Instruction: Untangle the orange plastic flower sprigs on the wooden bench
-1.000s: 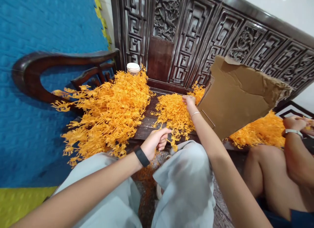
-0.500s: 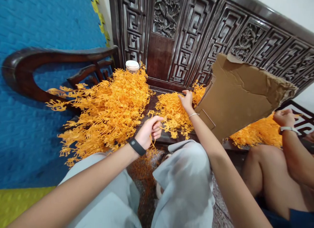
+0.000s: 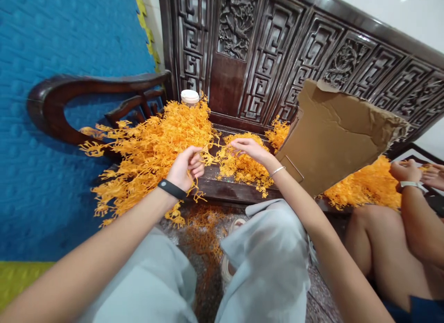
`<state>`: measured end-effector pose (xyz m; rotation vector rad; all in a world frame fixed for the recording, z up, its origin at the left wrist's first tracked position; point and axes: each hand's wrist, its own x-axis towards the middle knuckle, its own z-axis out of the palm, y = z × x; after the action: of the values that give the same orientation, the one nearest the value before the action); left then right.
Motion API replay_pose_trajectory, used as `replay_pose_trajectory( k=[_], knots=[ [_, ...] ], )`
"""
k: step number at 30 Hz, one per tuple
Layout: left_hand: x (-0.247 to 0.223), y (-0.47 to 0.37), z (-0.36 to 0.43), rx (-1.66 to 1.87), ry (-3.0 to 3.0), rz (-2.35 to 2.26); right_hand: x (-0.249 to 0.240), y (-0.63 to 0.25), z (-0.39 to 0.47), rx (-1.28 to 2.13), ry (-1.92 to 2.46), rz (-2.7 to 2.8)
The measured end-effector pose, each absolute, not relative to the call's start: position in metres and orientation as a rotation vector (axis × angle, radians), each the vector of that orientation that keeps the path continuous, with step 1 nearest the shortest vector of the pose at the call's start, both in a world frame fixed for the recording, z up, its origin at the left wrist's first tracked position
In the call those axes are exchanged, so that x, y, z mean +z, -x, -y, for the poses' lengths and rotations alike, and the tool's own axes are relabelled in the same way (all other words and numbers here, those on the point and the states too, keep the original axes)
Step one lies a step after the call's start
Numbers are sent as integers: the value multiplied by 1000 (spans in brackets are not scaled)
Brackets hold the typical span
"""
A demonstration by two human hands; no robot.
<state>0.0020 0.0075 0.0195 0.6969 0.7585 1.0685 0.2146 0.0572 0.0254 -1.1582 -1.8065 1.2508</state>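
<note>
An orange branched plastic sprig (image 3: 208,157) is held over the worktop (image 3: 239,189), pinched in the grip of the left hand (image 3: 185,168) and nipped at its far end by the right hand (image 3: 251,149), and, probably light, flexible and easily snagged, is best held by its stem

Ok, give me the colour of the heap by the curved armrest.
The heap is bright yellowish orange; the head view shows it best.

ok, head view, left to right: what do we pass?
Wooden armrest → left hand → orange strands → right hand → cardboard sheet → other person's wristband. Overlapping piles left out.
</note>
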Motion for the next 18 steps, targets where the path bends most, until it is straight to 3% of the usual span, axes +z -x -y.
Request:
replay_pose_trajectory(
  k=[12, 18],
  knots=[
    [9, 6, -17, 1013, -840, -897, 9, -208, -75, 605, 1452, 1468],
    [8, -12, -9, 849, -852, -866, 5, -200, -87, 529, 1578, 1306]
  ],
)
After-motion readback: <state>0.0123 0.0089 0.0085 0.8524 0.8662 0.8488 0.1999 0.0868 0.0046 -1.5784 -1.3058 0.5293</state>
